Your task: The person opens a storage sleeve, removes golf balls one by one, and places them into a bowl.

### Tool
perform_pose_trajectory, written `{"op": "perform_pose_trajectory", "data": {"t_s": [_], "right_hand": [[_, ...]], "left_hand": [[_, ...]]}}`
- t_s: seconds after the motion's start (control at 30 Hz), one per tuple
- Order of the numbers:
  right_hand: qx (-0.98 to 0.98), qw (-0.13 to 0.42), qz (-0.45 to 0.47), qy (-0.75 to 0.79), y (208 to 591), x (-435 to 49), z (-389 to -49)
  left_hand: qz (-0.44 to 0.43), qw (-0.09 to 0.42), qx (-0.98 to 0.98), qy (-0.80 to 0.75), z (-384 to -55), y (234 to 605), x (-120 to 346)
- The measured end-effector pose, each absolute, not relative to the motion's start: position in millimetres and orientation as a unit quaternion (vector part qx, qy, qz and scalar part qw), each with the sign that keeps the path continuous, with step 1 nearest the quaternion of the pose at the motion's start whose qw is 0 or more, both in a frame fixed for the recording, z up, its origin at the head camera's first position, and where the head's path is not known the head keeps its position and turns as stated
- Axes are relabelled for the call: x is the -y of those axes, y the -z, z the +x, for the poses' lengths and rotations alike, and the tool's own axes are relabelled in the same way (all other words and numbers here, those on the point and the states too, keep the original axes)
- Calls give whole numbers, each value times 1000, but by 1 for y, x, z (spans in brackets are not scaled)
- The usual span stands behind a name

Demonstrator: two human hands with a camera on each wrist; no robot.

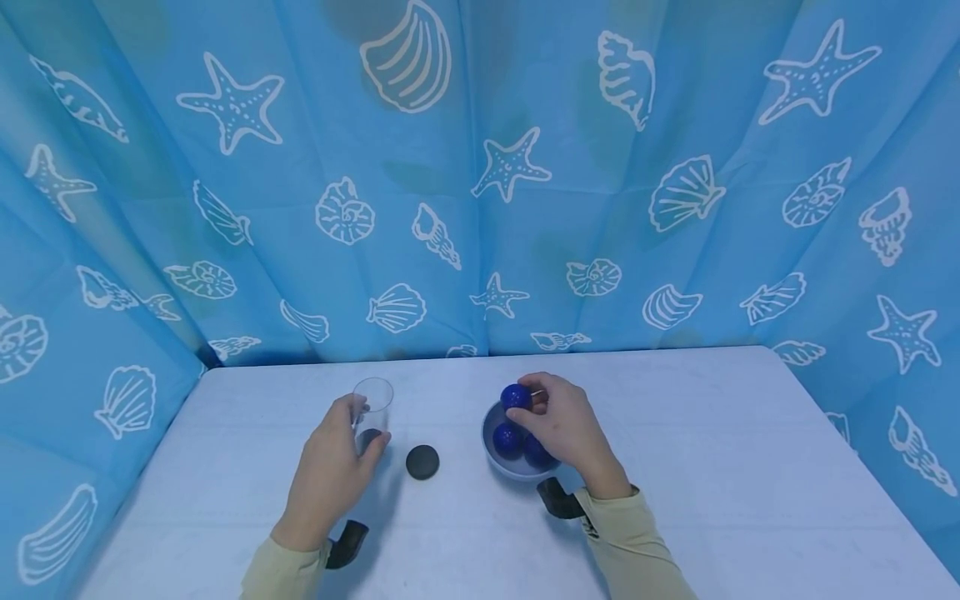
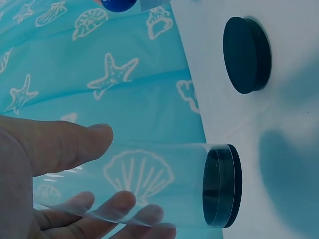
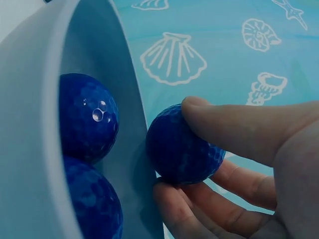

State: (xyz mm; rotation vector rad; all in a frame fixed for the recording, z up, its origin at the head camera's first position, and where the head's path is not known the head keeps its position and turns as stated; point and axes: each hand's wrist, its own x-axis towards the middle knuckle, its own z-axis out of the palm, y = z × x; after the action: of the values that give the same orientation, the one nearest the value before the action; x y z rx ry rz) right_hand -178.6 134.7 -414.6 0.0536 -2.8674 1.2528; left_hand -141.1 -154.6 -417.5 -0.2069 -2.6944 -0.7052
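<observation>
My left hand [image 1: 333, 462] holds a clear cylindrical container [image 2: 149, 179] with a black base, thumb on one side and fingers round the other. It stands upright on the table with its top uncovered, and nothing shows inside. A blue golf ball [image 3: 182, 144] is pinched between the thumb and fingers of my right hand [image 1: 562, 421], just above the bowl's rim. Below it, the light blue-grey bowl [image 1: 491, 454] contains two more blue golf balls, one golf ball [image 3: 89, 117] beside the other golf ball [image 3: 94, 204]. Part of the bowl is hidden by my right hand.
A round black lid [image 1: 422, 462] lies on the white-covered table [image 1: 450, 542] between the container and the bowl. A blue curtain [image 1: 480, 208] with white shell and starfish prints hangs behind the table and along its sides. Both wrists carry black camera mounts.
</observation>
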Motion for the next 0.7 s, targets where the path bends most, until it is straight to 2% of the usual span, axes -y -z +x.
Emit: {"op": "perform_pose_trajectory", "data": {"t_s": [0.7], "right_hand": [[937, -6, 16, -348, 416, -129, -177]], "left_hand": [[-20, 88, 956, 280, -144, 414, 155]]}}
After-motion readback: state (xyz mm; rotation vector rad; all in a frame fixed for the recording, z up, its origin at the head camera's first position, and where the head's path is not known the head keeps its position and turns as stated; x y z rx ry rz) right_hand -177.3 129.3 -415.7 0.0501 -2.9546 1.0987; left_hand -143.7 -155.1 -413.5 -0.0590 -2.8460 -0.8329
